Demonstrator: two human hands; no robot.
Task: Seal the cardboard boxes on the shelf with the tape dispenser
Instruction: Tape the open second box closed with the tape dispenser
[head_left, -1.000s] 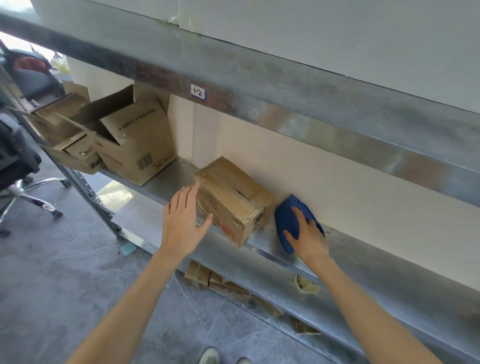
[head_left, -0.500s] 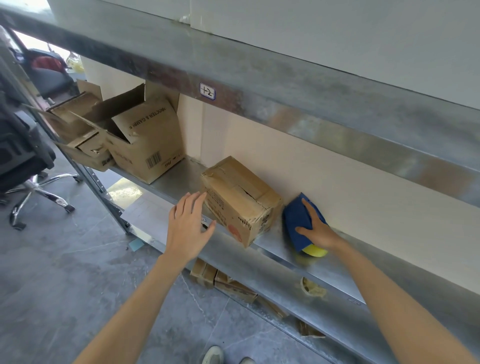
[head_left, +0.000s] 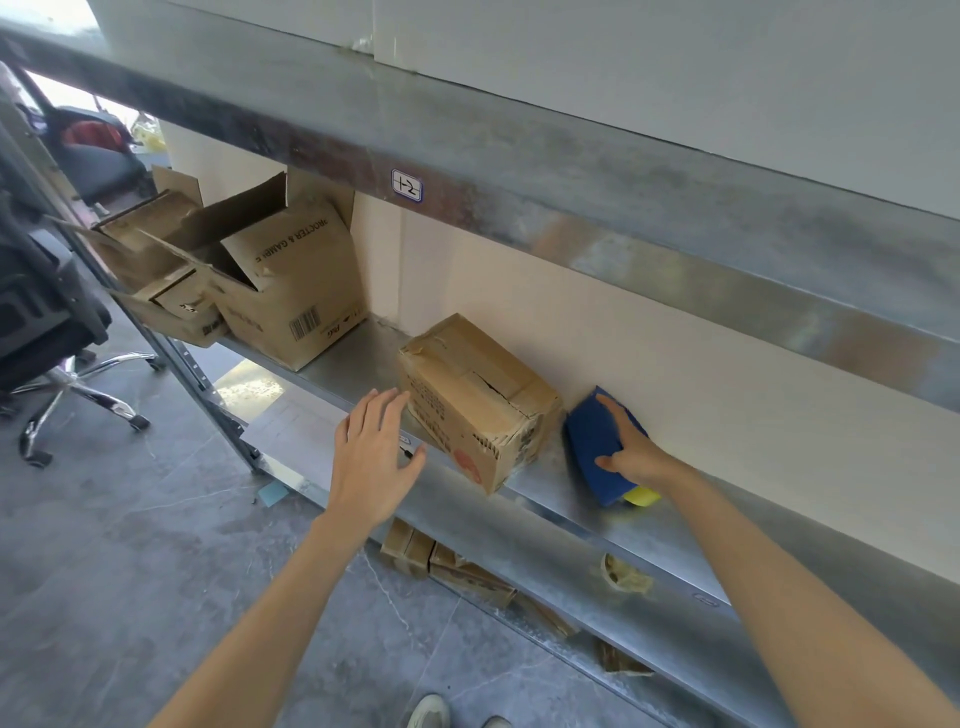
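A small closed cardboard box (head_left: 475, 400) with a torn top seam lies on the metal shelf (head_left: 550, 499), against the wall. To its right stands the blue tape dispenser (head_left: 589, 447) with a yellow part showing at its lower end. My right hand (head_left: 631, 452) grips the dispenser, fingers over its top and thumb on its front face. My left hand (head_left: 371, 457) hovers flat with straight fingers just left of the small box, at the shelf's front edge, apart from the box. Further left sit open boxes (head_left: 291, 291) with raised flaps.
An upper shelf beam (head_left: 571, 187) with a label runs overhead. A crumpled tape scrap (head_left: 623, 574) lies on the shelf right of centre. Flattened cardboard (head_left: 452, 564) lies below the shelf. An office chair (head_left: 57, 332) stands on the grey floor at left.
My right hand has closed round the blue dispenser and tipped it up, so its yellow part shows. My left hand has stayed beside the small box.
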